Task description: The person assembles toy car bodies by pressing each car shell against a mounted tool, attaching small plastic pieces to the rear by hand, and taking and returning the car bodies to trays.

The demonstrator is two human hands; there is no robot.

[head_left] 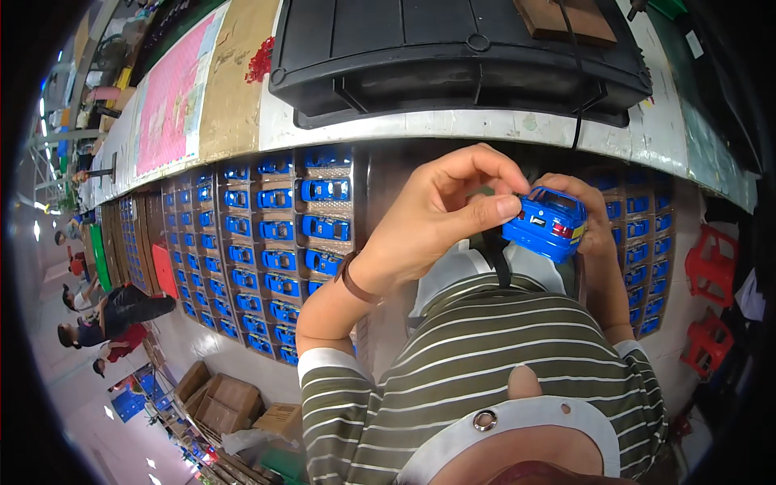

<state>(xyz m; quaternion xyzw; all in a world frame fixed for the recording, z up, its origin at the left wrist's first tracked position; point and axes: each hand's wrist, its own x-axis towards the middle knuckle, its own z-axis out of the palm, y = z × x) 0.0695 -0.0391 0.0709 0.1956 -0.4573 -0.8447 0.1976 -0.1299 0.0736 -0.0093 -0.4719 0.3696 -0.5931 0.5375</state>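
A small blue toy car (550,224) is held up in front of my chest, its rear with red tail lights facing me. My right hand (588,212) wraps around the car from the right and behind. My left hand (449,212) pinches at the car's left rear corner with thumb and forefinger, the other fingers curled above. A dark band sits on my left wrist. I wear a green and white striped shirt.
Stacked trays (279,242) holding several blue toy cars stand at left, and more such trays (643,259) at right. A black plastic crate (461,56) rests on the white workbench above. Red stools (711,263) stand at right. Cardboard boxes (230,400) and other people (109,319) are at lower left.
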